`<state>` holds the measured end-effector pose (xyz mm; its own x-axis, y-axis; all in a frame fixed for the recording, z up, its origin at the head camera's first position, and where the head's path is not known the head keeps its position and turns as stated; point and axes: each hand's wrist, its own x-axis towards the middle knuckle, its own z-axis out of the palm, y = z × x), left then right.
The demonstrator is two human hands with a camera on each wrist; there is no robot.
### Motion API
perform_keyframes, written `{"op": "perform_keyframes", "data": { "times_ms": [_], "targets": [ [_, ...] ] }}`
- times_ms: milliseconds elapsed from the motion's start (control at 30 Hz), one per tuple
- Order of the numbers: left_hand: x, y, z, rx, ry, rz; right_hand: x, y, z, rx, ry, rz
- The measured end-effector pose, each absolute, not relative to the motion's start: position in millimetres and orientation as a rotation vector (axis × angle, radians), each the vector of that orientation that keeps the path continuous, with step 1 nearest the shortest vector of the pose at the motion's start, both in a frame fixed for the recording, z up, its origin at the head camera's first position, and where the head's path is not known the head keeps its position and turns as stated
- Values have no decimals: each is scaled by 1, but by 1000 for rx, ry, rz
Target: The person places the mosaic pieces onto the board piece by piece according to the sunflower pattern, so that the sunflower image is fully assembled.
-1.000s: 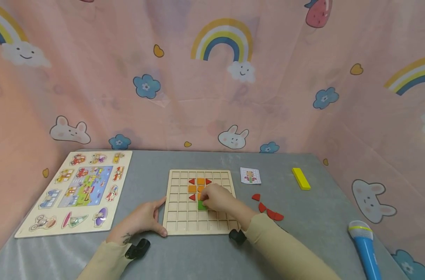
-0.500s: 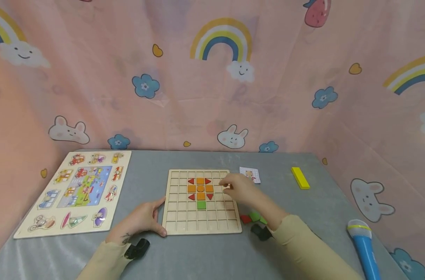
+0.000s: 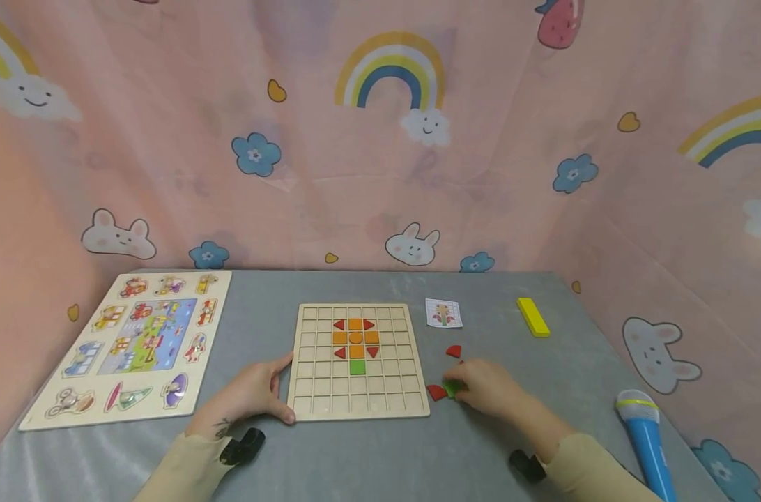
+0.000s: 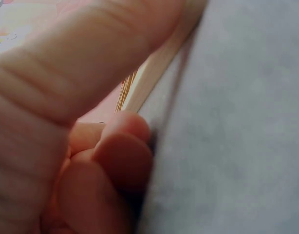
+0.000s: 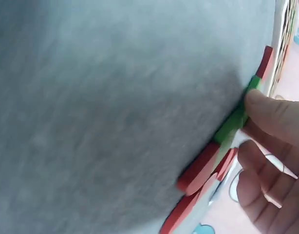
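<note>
In the head view, a wooden grid board [image 3: 318,397] carries orange squares, an orange circle, red triangles and one green square [image 3: 357,367]. My left hand [image 3: 251,397] rests against its left side, thumb at the near corner and index finger along the edge; its other fingers are bent in the left wrist view. To the board's right, my right hand [image 3: 490,387] pinches a green piece [image 5: 252,97] at table level, thumb on its edge; the fingertip behind it is hidden. Red rounded pieces [image 5: 200,168] lie close by, and one red wedge [image 3: 454,351] sits farther back.
A small pattern card [image 3: 444,314] lies behind the loose pieces, and a yellow block [image 3: 534,317] is farther right. On the left is a picture puzzle board [image 3: 86,401]. A blue toy microphone [image 3: 647,446] lies at the right, and a printed curtain [image 3: 330,209] hangs behind the table.
My right hand has left the board and moved right and nearer, down to the loose pieces. The red triangle at the pattern's lower right now shows. My left hand stays at the board's edge.
</note>
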<state>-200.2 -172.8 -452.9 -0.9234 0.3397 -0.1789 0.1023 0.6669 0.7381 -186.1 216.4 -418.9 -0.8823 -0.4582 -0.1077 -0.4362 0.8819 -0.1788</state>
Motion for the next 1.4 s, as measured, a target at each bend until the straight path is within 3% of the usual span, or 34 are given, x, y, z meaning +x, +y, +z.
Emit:
{"op": "perform_keyframes", "data": {
  "times_ms": [267, 500, 800, 1167, 1400],
  "targets": [
    [-200, -173, -454, 320, 2563, 1123, -200, 195, -401, -491, 2819, -417],
    [-200, -174, -455, 318, 2557, 1130, -212, 137, -383, -694, 2845, -545],
    [-201, -172, -455, 375, 2568, 1110, -211, 86, -400, -835, 2761, -494],
    [-202, -173, -457, 410, 2564, 1147, -214, 79, -408, -858, 2809, -419],
    [-202, -174, -455, 373, 2553, 1146, -216, 118, -387, -842, 2876, -550]
  ]
}}
